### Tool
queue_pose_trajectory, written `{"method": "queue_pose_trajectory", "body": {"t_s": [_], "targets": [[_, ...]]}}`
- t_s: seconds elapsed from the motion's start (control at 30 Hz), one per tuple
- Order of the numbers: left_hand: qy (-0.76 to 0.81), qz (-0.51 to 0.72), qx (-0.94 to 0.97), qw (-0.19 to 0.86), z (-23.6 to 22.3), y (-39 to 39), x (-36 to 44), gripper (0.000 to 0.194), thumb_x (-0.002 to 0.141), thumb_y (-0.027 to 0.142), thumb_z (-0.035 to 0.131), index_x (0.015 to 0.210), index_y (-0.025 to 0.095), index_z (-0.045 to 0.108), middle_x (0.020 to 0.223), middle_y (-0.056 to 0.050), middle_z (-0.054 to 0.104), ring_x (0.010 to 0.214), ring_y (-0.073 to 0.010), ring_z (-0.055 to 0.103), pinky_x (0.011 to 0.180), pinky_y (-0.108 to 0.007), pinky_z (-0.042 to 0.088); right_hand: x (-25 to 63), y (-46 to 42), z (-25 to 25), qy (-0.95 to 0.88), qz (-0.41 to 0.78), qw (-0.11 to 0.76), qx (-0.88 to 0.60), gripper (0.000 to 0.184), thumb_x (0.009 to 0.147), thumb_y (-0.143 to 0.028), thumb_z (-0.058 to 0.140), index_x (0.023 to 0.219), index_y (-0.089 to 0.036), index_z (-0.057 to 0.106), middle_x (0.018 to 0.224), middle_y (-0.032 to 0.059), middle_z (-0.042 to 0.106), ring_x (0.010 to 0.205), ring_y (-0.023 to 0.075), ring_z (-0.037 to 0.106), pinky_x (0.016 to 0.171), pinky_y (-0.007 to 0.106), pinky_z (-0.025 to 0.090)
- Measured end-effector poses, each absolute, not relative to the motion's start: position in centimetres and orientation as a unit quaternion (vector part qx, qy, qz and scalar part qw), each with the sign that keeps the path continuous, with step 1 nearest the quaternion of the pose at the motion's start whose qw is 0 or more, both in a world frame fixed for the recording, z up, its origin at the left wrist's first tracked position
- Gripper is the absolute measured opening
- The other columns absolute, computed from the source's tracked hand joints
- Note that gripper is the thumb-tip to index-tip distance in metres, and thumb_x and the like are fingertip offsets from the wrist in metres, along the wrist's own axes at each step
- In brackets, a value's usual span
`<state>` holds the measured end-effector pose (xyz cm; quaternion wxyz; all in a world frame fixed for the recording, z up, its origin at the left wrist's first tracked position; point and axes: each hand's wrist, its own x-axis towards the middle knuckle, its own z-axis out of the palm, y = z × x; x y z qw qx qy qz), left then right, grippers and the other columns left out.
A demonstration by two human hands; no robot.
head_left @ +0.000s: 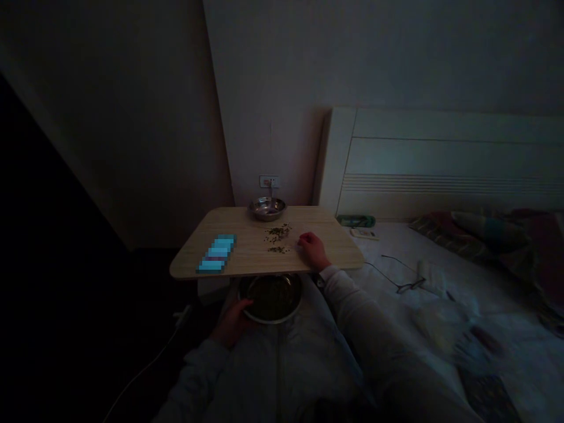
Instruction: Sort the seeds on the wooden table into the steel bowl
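My left hand (232, 322) grips the rim of a metal bowl (272, 298) held on my lap just under the near edge of a small wooden table (247, 258); the bowl holds dark small bits. My right hand (312, 247) rests on the tabletop with fingers curled, right beside a scatter of small dark grains (277, 235). What the fingers hold, if anything, is too small to see. A second, smaller metal bowl (267, 207) stands at the table's far edge.
A blurred blue patch (217, 254) lies on the table's left side. A bed with a white headboard (440, 164) fills the right, with a remote (363, 234), glasses (410, 286), a cable and a patterned blanket (493, 235). A wall socket (269, 181) sits behind the table. The room is very dim.
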<state>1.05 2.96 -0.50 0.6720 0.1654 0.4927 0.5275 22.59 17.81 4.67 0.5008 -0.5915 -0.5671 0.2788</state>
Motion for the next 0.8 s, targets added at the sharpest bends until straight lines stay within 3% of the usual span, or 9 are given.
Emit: {"method": "queue_pose_trajectory", "body": {"t_s": [0.27, 0.6, 0.8], "targets": [[0.527, 0.506, 0.169, 0.661, -0.1, 2.9, 1.2, 0.012, 0.078, 0.008, 0.055, 0.077, 0.014, 0.066, 0.084, -0.011, 0.076, 0.097, -0.0282, 0.070, 0.066, -0.032, 0.059, 24.8, 17.2, 4.7, -0.564, 0.275, 0.494, -0.601, 0.006, 0.068, -0.019, 0.051, 0.066, -0.019, 0.056, 0.064, 0.0001, 0.063, 0.067, 0.0144, 0.057, 0.069, 0.027, 0.043], [0.547, 0.495, 0.166, 0.655, 1.2, 2.5, 1.6, 0.013, 0.076, 0.008, 0.055, 0.074, 0.015, 0.066, 0.076, -0.010, 0.075, 0.089, -0.0273, 0.071, 0.059, -0.029, 0.057, 24.9, 16.8, 5.1, -0.581, 0.287, 0.467, -0.602, 0.006, 0.067, -0.019, 0.052, 0.061, -0.020, 0.054, 0.058, -0.0025, 0.057, 0.063, 0.0134, 0.053, 0.066, 0.027, 0.039], [0.523, 0.503, 0.164, 0.669, 0.7, 2.7, 1.5, 0.013, 0.074, 0.009, 0.057, 0.081, 0.014, 0.067, 0.087, -0.012, 0.076, 0.098, -0.0295, 0.069, 0.068, -0.033, 0.059, 25.0, 16.6, 5.1, -0.579, 0.307, 0.477, -0.585, 0.008, 0.066, -0.020, 0.050, 0.060, -0.020, 0.054, 0.057, -0.0027, 0.056, 0.060, 0.0128, 0.051, 0.063, 0.026, 0.038]]}}
